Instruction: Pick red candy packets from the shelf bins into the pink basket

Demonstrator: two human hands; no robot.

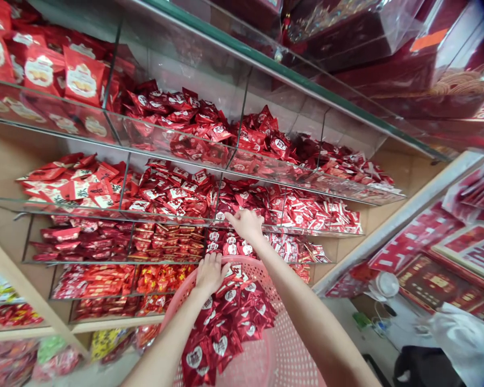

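My right hand [245,224] reaches into a clear acrylic shelf bin [290,229], its fingertips on the red-and-white packets [242,200] heaped at the front edge. I cannot tell whether those fingers grip a packet. Below it, my left hand [212,274] lies palm down just inside the rim of a pink plastic basket [282,344], with nothing visibly in its fingers. Glossy red packets with white heart-shaped marks [221,328] fill the near side of the basket, right under that hand.
Tiers of acrylic bins [177,134] hold red packets, in a wooden shelf unit [20,279]. Larger red packs [80,80] fill the top left. Wrapped red boxes [387,54] stand at the upper right. A white bag [463,344] and a small white fan [387,285] are at the lower right.
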